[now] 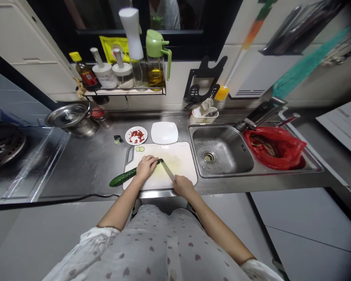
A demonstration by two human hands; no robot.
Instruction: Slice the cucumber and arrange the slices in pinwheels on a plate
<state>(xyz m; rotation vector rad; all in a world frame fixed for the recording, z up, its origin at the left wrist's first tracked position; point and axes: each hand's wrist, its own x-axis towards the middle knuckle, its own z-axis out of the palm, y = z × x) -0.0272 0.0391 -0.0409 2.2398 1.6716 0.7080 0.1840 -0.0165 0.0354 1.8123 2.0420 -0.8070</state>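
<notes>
A stainless-steel desk (70, 168) bears a white cutting board (179, 156). A cucumber (123, 178) lies obliquely across the board, its left end projecting past the board's left edge. A square white plate (164, 132) stands just beyond. The left grip (146, 166) grasps the cucumber from above; the right grip (183, 185) clenches a knife (167, 171), blade at the cucumber's right end. Smallest: pale cucumber slices (140, 149), upper left.
</notes>
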